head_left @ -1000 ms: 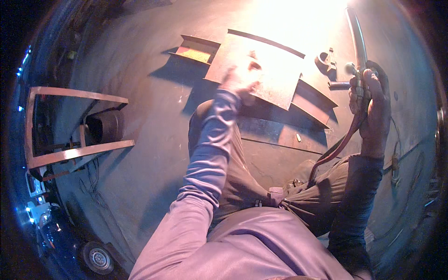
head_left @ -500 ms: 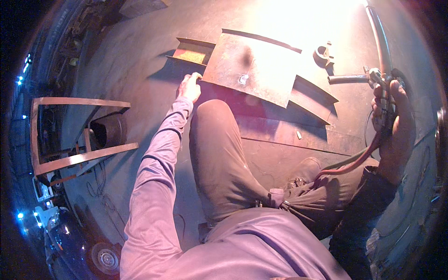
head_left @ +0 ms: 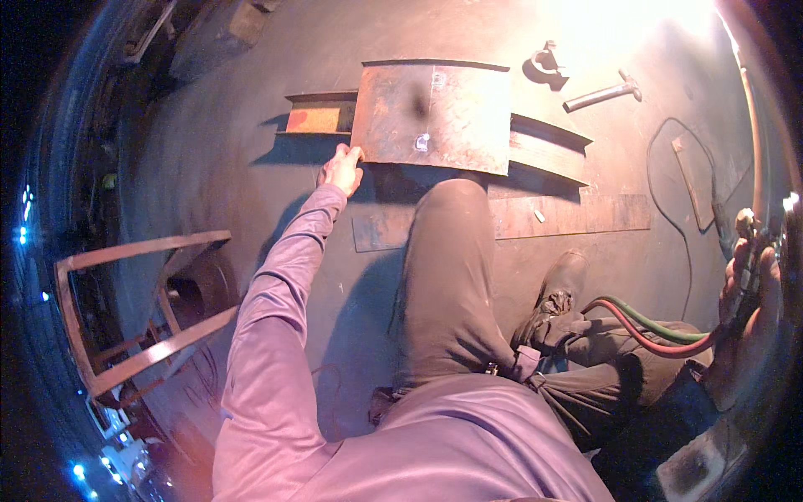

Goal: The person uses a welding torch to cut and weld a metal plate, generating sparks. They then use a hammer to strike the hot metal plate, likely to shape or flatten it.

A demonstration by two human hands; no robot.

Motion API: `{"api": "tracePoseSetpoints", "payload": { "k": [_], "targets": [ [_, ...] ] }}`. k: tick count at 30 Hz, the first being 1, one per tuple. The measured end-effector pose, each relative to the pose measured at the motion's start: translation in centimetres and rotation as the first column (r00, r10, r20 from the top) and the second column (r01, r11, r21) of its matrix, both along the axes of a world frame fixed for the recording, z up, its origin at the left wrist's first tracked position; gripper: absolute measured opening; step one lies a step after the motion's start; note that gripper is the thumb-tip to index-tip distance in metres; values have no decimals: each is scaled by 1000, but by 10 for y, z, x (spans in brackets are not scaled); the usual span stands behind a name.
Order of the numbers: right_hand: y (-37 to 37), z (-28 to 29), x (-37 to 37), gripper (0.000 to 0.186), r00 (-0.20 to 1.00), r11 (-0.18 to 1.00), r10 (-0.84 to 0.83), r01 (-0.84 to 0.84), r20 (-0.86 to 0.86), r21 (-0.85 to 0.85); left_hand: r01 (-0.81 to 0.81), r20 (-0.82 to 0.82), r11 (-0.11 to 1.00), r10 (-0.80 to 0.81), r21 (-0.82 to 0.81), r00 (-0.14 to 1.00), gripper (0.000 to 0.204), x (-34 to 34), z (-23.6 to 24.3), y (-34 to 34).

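On the floor (head_left: 619,151), a hammer (head_left: 595,95) is seen near a curved metal piece (head_left: 554,74). A pale stub (head_left: 539,216) is borne by a flat strip (head_left: 598,216). A dark cylinder (head_left: 221,280) is partly hidden by a brown frame (head_left: 165,350); a thin cable (head_left: 652,171) is looped at right.

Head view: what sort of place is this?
Likely a metal fabrication shop: rusty steel piece, hammer on the floor, torch with red and green hoses in the right hand.

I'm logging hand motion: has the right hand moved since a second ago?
Yes. Judged against the hammer, the right hand has gone from close beside it to well off to its right and lower in the view.
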State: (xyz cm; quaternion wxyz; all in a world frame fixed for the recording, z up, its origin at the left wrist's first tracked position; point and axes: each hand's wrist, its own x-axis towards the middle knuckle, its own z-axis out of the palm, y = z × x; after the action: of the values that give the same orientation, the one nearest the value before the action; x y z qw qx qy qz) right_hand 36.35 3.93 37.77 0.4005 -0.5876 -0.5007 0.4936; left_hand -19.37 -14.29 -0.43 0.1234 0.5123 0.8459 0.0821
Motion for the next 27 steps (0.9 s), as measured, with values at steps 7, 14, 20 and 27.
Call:
{"api": "tracePoseSetpoints", "payload": {
  "k": [7, 14, 20, 27],
  "targets": [
    [-31, -1, 46, 34, 997, 998, -50, 52, -62, 34, 152, -68, 985, -158, -81, 985, 32, -14, -18, 23],
    [-46, -13, 43, 35, 975, 989, -139, 147, -173, 33, 190, 62, 968, -202, 162, 977, 13, -84, -82, -14],
    [-53, 1, 48, 35, 981, 980, -158, 169, -110, 101, 349, -212, 936, -352, -52, 912, 12, -4, -2, 18],
    [-53, -13, 25, 35, 970, 971, -180, 201, -163, 127, 342, -64, 938, -339, 50, 939, 14, 40, 9, -33]
  ]
}}
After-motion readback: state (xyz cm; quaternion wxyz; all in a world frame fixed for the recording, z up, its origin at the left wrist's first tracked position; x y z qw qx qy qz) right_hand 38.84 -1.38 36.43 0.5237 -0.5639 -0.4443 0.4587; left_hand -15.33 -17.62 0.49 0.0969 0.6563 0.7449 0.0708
